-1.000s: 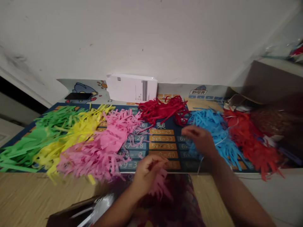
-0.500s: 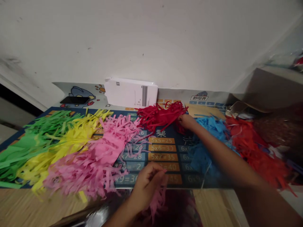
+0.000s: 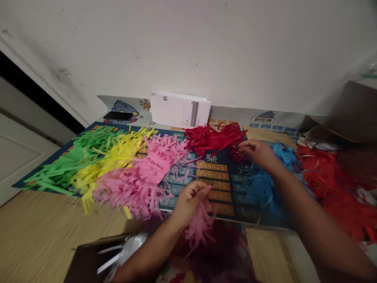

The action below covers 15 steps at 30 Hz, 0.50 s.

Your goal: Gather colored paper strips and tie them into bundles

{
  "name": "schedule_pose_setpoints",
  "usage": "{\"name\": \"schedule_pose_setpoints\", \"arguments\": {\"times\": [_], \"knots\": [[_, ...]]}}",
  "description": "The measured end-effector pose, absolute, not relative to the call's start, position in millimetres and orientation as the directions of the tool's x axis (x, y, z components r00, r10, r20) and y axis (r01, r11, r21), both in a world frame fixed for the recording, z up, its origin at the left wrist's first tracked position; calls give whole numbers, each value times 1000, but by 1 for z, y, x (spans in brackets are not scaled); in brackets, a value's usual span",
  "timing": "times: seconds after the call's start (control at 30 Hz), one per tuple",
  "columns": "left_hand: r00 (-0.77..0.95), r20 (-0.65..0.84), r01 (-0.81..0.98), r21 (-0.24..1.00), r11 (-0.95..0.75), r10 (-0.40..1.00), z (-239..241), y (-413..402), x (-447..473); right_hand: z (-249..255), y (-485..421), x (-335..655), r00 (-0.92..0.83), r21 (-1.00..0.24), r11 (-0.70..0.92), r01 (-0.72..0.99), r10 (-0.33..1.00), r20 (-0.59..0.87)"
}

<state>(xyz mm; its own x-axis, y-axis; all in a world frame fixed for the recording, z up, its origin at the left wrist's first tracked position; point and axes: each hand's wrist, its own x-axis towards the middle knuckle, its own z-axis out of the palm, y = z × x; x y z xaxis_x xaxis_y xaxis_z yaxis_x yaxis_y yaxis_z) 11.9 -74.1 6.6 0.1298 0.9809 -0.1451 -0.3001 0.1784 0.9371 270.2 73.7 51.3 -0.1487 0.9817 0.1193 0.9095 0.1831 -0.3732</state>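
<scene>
My left hand (image 3: 191,202) pinches a pink paper tassel (image 3: 200,228) at its top, and the cut strips hang below the fingers over the table's front edge. My right hand (image 3: 257,153) is just right of the red tassel pile (image 3: 216,137). Its fingers are loosely curled and a little apart, with nothing visible between them. A dark red tassel end (image 3: 236,154) lies by its fingertips. Blue tassels (image 3: 262,188) lie partly under my right forearm. Pink tassels (image 3: 141,177) are spread left of my left hand.
Yellow tassels (image 3: 112,157) and green tassels (image 3: 67,165) lie at the left; orange-red ones (image 3: 332,184) at the right. A white box (image 3: 179,110) leans on the wall beside a black phone (image 3: 118,116). A multiplication-chart mat (image 3: 216,185) covers the table. Below stands an open carton (image 3: 85,259).
My right hand has drawn back slightly right from the red tassels, its fingers loosening. My left hand still holds the pink tassel. The view has shifted, so things appear further right.
</scene>
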Motion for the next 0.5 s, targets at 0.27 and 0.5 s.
{"name": "schedule_pose_setpoints", "arguments": {"times": [0.27,0.5], "knots": [[82,289,168,939,-299,954,13,-71,19,10,-62,201,-111,-954,227,196,972,209],[145,376,346,848,-403,915,10,-78,13,-5,-79,188,-7,-987,158,-16,987,158]]}}
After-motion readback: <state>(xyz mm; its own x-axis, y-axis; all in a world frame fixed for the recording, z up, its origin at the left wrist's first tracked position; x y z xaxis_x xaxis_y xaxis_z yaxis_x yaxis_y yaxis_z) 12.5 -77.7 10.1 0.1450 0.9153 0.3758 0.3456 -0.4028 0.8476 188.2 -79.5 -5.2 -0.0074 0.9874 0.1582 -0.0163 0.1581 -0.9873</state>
